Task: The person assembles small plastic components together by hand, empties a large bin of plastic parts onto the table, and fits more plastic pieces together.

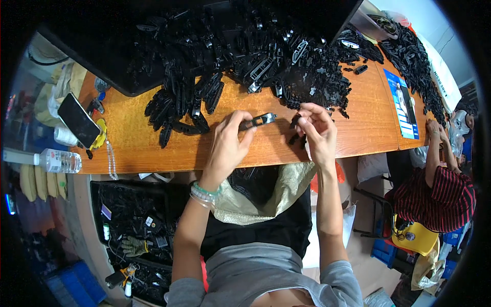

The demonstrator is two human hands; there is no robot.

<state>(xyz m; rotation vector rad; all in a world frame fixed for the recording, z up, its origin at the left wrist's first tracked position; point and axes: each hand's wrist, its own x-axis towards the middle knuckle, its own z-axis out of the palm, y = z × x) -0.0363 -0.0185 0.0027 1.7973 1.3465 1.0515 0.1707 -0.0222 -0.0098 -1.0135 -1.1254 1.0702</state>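
My left hand (228, 146) pinches a long black plastic frame part (259, 121) and holds it just above the wooden table (138, 148). My right hand (317, 129) is beside it, fingers curled on a small black plastic piece (295, 121). A big heap of black plastic parts (245, 56) covers the far side of the table, right behind both hands. A row of flat oval black parts (179, 110) lies to the left of my left hand.
A phone (78, 119) and a water bottle (59, 160) rest at the table's left end. A blue leaflet (404, 105) lies at the right. A person in a striped shirt (437, 194) sits to the right. An open sack (255, 194) hangs below the table edge.
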